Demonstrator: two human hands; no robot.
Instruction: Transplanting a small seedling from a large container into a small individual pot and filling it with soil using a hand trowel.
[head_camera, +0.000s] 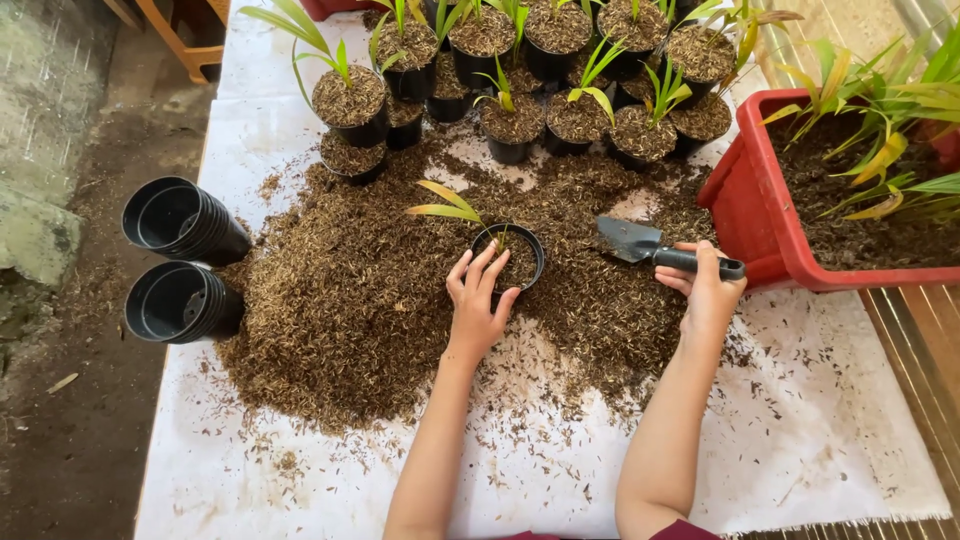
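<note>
The left hand (477, 300) rests on the near side of a small black pot (510, 254), its grip closed on the rim with the fingers spread over the edge and touching the brown filling inside; the pot stands upright in the middle of the tabletop (820, 420), which is covered by a white sheet, and a thin seedling (450, 205) with yellow-green leaves leans out of it to the left. The right hand (706, 288) is just to the right of this pot, and its grip is closed around the black handle of a small trowel (640, 243), whose dark metal blade points left toward the pot and lies low over the loose material. Around both hands there is a wide pile of brown husk mix (340, 310), spread over the sheet from the left side to under the trowel. At the far side stands a group of filled black pots (520, 118), many with a young green plant, close one to another. On the left edge two stacks of empty black pots (185, 260) lie on their sides with the openings facing near. At the right, touching the area of the right hand, is a red plastic tub (760, 225) with dark soil and more green and yellow plants in it
</note>
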